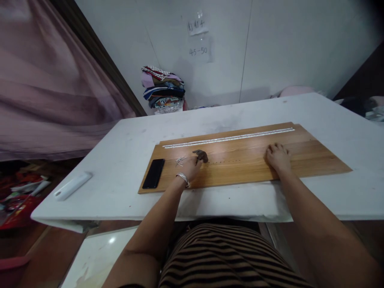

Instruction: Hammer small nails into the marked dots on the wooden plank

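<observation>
A wooden board [240,174] lies on the white table. Near its left part, my left hand [192,167], with a bracelet at the wrist, has its fingers closed at a dark hammer head [201,155]; the hammer's handle is hidden. Several nails [180,160] lie just left of that hand. A row of small dark dots runs rightward from the hammer along the board. My right hand [278,156] rests on the board's right part, fingers curled down against the wood; anything under them is hidden. Two white marked strips [228,138] lie along the far edge.
A black phone [153,173] lies at the board's left end. On the white table [111,160], a white oblong object [73,186] sits at the left. Folded cloths [164,89] are stacked by the wall. A pink curtain [54,80] hangs at the left.
</observation>
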`<state>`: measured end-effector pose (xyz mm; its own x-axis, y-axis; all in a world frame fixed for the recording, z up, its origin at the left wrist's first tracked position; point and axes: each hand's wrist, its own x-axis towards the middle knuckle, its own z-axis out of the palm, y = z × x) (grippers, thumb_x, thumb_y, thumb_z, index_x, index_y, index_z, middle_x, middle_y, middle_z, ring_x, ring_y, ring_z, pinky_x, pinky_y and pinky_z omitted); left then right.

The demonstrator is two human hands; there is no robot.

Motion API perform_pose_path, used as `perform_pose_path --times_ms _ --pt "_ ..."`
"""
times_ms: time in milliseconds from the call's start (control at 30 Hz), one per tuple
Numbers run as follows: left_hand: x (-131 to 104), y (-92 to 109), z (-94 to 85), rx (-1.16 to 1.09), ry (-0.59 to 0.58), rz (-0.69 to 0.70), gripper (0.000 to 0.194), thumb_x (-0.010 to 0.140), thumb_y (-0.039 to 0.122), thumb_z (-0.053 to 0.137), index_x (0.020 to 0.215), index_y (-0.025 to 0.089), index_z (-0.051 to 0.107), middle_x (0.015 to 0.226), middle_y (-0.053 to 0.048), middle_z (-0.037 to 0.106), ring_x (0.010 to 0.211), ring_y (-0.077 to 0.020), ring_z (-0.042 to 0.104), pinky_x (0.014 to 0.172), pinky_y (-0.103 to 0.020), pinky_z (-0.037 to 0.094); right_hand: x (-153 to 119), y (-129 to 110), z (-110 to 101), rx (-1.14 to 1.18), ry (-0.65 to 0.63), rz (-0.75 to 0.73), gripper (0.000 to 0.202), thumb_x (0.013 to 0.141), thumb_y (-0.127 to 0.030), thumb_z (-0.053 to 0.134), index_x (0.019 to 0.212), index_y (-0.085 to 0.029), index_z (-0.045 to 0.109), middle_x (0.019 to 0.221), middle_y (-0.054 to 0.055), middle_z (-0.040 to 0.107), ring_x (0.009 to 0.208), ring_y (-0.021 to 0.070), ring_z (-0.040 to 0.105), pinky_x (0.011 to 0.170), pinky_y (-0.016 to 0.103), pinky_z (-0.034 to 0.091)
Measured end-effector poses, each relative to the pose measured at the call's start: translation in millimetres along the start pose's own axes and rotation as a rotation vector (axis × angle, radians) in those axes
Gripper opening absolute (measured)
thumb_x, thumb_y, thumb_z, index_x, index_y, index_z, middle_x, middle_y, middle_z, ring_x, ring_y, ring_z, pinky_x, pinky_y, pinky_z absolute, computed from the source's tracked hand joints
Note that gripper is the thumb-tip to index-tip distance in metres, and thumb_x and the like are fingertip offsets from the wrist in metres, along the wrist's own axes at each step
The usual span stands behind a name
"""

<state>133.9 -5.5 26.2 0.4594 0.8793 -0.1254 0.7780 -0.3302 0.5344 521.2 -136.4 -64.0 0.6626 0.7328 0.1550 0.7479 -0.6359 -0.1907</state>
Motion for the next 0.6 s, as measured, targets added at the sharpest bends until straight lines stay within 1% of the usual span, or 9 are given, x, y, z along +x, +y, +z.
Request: perform_pose_path --times_ms 133,267,400,500,600 --pt "0.0 1.8 -2.4 -0.007 -0.031 -0.038 0.029 0.108 0.032 0.055 0.105 0.016 0.079 0.082 -0.008 0.079 0.079 -0.0243 0.076 0.082 -0.033 0.058 0.3 0.6 1.9 -0.015 0.011 0.001 0.051 0.112 -0.032 0.032 0.127 -0.017 0.079 0.145 0.021 0.071 0.137 0.0351 0.057 0.113 0.051 0.043" --pt "-0.3 1.4 -4.0 -0.007 -0.029 -0.034 0.029 0.109 0.034 0.056 0.103 0.017 0.079 0.081 -0.009 0.078 0.079 -0.0248 0.076 0.083 -0.034 0.058 -0.1 1.1 1.7 0.009 0.023 -0.006 0.05 0.111 -0.031 0.034 0.127 -0.017 0.079 0.145 0.022 0.071 0.135 0.0358 0.057 0.113 0.053 0.042" --pt "0.5 0.1 -1.0 0.01 -0.021 -0.021 0.028 0.107 0.031 0.055 0.1 0.017 0.078 0.077 -0.007 0.076 0.077 -0.0243 0.075 0.081 -0.033 0.057 -1.6 0.2 -0.8 0.005 0.008 -0.009 0.051 0.111 -0.032 0.032 0.126 -0.017 0.078 0.146 0.023 0.07 0.134 0.036 0.057 0.113 0.053 0.042" --pt "1.1 -0.2 0.2 0.01 -0.018 -0.007 0.027 0.107 0.031 0.055 0.102 0.017 0.078 0.076 -0.006 0.075 0.076 -0.0234 0.074 0.08 -0.033 0.056 -2.1 -0.3 -2.1 0.003 -0.003 -0.014 0.052 0.111 -0.032 0.03 0.125 -0.017 0.078 0.143 0.023 0.071 0.134 0.0362 0.057 0.112 0.053 0.043" --pt "0.9 0.1 -1.0 0.005 -0.022 -0.017 0.028 0.108 0.032 0.056 0.105 0.016 0.078 0.078 -0.007 0.076 0.074 -0.0233 0.073 0.078 -0.032 0.055 -1.7 -0.2 -2.1 0.007 -0.009 -0.011 0.052 0.112 -0.031 0.03 0.125 -0.016 0.078 0.145 0.024 0.07 0.135 0.0365 0.057 0.113 0.054 0.043"
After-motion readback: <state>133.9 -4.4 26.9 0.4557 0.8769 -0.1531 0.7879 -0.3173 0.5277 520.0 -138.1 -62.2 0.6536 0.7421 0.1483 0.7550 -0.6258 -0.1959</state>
